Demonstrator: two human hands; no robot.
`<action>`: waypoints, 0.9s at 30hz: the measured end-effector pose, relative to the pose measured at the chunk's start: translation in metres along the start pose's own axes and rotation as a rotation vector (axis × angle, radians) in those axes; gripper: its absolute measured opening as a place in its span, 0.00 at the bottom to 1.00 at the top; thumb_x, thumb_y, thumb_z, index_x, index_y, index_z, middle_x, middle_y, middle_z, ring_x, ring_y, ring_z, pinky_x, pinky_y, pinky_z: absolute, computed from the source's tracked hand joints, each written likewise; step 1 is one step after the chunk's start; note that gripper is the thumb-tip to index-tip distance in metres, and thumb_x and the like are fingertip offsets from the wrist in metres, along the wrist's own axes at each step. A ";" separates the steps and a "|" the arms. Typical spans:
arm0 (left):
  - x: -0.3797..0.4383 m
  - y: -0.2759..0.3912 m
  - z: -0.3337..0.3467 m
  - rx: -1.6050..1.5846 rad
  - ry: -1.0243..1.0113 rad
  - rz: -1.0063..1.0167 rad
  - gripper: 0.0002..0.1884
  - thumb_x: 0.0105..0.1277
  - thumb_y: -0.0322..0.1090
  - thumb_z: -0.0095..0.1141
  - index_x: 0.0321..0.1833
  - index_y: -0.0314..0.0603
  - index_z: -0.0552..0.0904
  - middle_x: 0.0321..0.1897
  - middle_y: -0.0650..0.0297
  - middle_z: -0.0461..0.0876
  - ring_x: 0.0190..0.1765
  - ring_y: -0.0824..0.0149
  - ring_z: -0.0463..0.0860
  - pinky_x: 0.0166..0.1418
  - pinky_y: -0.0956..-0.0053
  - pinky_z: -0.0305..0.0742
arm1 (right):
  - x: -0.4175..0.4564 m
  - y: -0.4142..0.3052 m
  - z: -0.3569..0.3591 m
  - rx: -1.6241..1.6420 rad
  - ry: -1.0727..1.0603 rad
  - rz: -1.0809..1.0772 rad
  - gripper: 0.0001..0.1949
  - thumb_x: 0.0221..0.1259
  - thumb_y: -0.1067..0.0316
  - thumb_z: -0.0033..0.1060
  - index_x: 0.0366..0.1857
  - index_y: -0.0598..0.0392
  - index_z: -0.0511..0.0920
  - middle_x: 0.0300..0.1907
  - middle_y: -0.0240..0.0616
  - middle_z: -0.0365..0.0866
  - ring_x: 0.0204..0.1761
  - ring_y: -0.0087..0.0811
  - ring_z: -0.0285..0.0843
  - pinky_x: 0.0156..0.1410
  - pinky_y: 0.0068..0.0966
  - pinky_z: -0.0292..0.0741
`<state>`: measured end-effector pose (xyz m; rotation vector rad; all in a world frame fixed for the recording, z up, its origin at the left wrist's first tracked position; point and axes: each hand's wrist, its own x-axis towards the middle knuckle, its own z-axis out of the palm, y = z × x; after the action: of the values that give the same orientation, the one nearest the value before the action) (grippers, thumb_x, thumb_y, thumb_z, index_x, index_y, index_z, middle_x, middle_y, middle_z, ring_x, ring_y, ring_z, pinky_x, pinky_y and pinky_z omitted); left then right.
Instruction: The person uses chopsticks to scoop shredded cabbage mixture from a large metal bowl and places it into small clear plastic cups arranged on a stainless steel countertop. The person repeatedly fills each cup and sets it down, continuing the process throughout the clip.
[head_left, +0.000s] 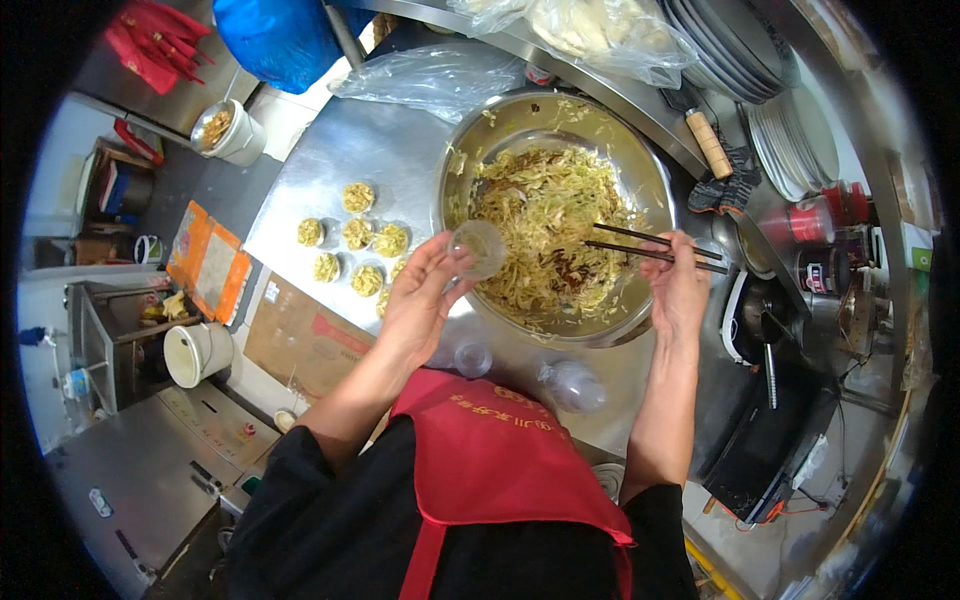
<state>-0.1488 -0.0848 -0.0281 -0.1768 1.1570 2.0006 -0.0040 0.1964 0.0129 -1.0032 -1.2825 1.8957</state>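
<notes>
My left hand (421, 298) holds a small clear plastic cup (478, 250) over the near left rim of a large steel bowl (448, 180). Shredded cabbage (551, 217) with dark red-brown bits fills the bowl's middle. In my right hand (679, 281) is a pair of dark chopsticks (626, 238), their tips over the cabbage. Several small cups heaped with cabbage (358, 198) stand on the steel table to the left, some partly hidden by my left hand. A clear empty-looking cup (473, 360) and a clear plastic bundle (572, 386), perhaps stacked cups, lie near my apron.
Behind the bowl runs a steel shelf (517, 46) with bagged food (592, 30) and stacked plates (795, 142). A wooden-handled tool (708, 144) and a dark glove (724, 184) lie right of the bowl. Plastic film (435, 79) covers the table's far edge. White buckets (199, 354) stand left.
</notes>
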 end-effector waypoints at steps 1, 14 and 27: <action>0.004 -0.004 0.005 -0.002 -0.015 -0.018 0.22 0.79 0.33 0.51 0.73 0.40 0.67 0.63 0.56 0.76 0.64 0.63 0.79 0.68 0.65 0.78 | -0.002 -0.010 0.001 -0.012 0.008 -0.046 0.11 0.77 0.65 0.52 0.42 0.62 0.80 0.32 0.51 0.88 0.23 0.33 0.83 0.29 0.26 0.81; 0.019 -0.030 0.036 -0.076 -0.095 -0.050 0.21 0.78 0.30 0.53 0.70 0.36 0.68 0.52 0.62 0.78 0.51 0.69 0.80 0.63 0.62 0.82 | -0.076 -0.041 0.059 -0.539 -0.225 -0.299 0.10 0.77 0.68 0.53 0.42 0.66 0.80 0.34 0.44 0.88 0.25 0.24 0.83 0.32 0.20 0.79; 0.024 -0.039 0.024 -0.077 -0.031 -0.017 0.20 0.78 0.27 0.51 0.69 0.34 0.68 0.47 0.63 0.78 0.49 0.71 0.80 0.65 0.60 0.82 | -0.096 -0.041 0.051 -0.696 -0.264 -0.546 0.11 0.76 0.70 0.52 0.40 0.67 0.82 0.32 0.43 0.86 0.26 0.27 0.86 0.32 0.20 0.79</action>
<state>-0.1312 -0.0425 -0.0522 -0.1929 1.0565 2.0272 0.0049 0.1069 0.0865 -0.6081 -2.1912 1.1949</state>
